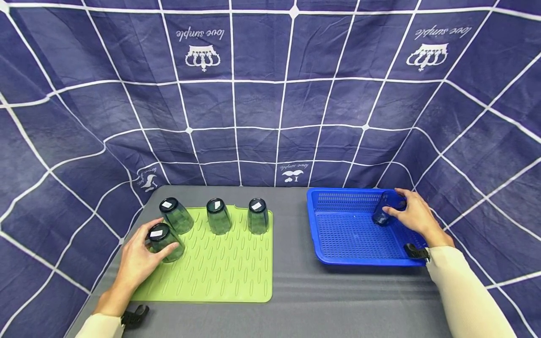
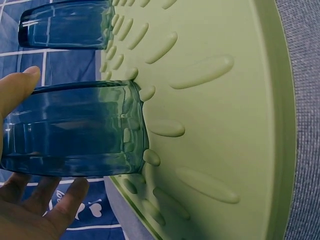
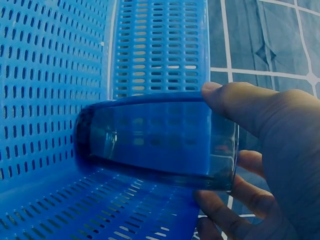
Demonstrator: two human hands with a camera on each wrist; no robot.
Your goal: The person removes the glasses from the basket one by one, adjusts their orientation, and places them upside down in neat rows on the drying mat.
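Observation:
My left hand (image 1: 138, 256) is curled round an upside-down tinted drinking glass (image 1: 168, 249) on the green drying mat (image 1: 228, 281). In the left wrist view its thumb (image 2: 20, 90) lies on one side of that glass and the fingers (image 2: 70, 200) on the other; the rim meets the ridged mat. At the right, my right hand (image 1: 416, 216) holds another drinking glass (image 3: 160, 140) near its open end, between thumb and fingers. That glass stands base down in the right back part of the blue plastic basket (image 1: 355, 260).
Upside-down glasses stand along the mat's back edge: a left one (image 1: 179, 218), a middle one (image 1: 219, 218) and a right one (image 1: 258, 218). White labels show on their bases. The grey tabletop (image 1: 291, 263) separates mat and basket. A blue checked cloth (image 1: 262, 103) encloses the back and sides.

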